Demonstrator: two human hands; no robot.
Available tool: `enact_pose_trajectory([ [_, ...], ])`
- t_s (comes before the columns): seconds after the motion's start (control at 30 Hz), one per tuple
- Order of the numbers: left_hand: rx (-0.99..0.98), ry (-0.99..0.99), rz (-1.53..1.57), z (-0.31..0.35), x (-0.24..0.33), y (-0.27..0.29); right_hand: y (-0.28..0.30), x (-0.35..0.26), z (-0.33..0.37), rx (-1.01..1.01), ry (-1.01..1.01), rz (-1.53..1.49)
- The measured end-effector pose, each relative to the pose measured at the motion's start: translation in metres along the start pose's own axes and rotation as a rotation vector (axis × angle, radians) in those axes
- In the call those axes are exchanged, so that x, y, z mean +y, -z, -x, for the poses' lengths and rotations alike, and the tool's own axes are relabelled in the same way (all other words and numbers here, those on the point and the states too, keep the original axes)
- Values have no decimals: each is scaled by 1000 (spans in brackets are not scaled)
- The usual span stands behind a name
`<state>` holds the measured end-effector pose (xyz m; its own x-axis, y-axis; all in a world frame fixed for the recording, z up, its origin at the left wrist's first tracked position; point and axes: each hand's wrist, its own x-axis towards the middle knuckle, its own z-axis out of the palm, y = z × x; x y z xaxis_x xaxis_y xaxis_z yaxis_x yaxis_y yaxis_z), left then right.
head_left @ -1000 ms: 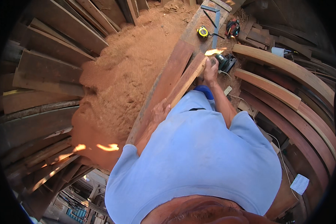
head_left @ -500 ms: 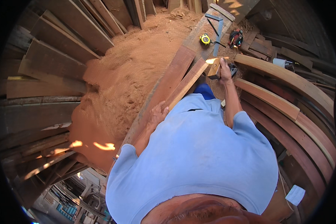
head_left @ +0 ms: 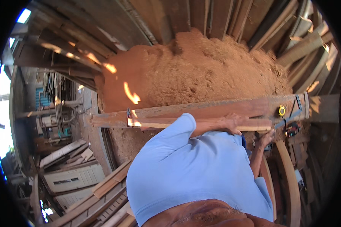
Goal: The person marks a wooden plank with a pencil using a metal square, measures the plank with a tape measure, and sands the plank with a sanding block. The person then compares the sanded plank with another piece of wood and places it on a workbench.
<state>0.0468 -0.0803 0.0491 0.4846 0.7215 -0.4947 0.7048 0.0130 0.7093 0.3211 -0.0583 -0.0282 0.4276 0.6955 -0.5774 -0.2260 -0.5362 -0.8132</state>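
Observation:
A long squared timber [head_left: 255,125] with a pale near edge lies along the plank bench [head_left: 212,107] in front of me. My left hand [head_left: 233,123] is wrapped over it towards its right end, fingers on the far side and thumb on the near side. Close by that end, my right hand [head_left: 266,138] is closed low beside the timber. It grips a wooden block [head_left: 258,134], mostly hidden now by the hand and the timber. To the right on the bench are a yellow tape measure [head_left: 282,110] and a blue-grey metal square [head_left: 298,112].
Reddish sawdust [head_left: 201,75] is heaped beyond the bench, with boards [head_left: 219,17] leaning behind it. A dark clamp-like tool [head_left: 129,115] stands at the bench's left part. A red and black power tool [head_left: 291,129] sits at right, above curved timbers [head_left: 290,170].
My view has swung left, so the bench now runs across the picture. My right hand has come down with the block to beside the timber's end. My left hand is nearer that end.

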Motion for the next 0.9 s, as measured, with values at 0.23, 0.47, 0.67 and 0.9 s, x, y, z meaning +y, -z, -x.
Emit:
enact_pose_trajectory([
  [0.23, 34, -126, -251, -32, -24, -66, -4, 4, 9, 22, 128, -42],
  [0.47, 15, -116, -250, -40, -55, -82, -17, -3, 31, 13, 76, -28],
  [0.67, 95, -135, -106, -29, -60, -59, -17, 41, 7, 89, 337, 53],
  [0.9, -25, -147, -142, -22, -20, -16, -42, 16, 38, 406, 404, 115],
])
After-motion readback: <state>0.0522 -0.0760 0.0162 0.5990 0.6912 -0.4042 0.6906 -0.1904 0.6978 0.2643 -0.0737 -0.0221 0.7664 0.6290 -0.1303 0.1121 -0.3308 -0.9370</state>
